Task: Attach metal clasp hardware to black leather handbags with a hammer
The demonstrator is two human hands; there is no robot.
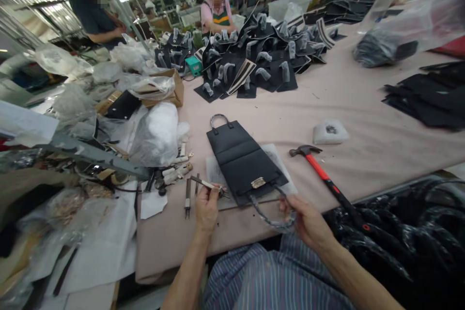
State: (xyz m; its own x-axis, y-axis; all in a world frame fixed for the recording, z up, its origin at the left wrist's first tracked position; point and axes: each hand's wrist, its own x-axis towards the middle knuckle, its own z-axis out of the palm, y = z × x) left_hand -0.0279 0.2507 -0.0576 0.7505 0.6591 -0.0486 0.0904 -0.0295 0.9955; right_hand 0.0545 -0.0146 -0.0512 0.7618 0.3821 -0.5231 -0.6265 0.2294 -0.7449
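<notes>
A black handbag panel (pixel 240 155) lies flat before me, partly on a pale slab (pixel 278 152). It has a handle at each end and a metal plate (pixel 258 182) near the close end. My right hand (pixel 300 213) is closed on the near handle (pixel 271 220), which is wrapped in clear plastic. Between the fingertips of my left hand (pixel 208 206) is a slim metal pronged tool (pixel 203 182), held beside the panel's left edge. A similar pronged tool (pixel 187 198) rests on the table to the left of that hand.
A red-and-black claw hammer (pixel 321 172) lies to the right, below a white block (pixel 330 131). Black bag pieces (pixel 254 58) with wrapped handles are heaped at the back. Plastic bags (pixel 156 133) and a cardboard box (pixel 178 88) crowd the left. Several people work beyond.
</notes>
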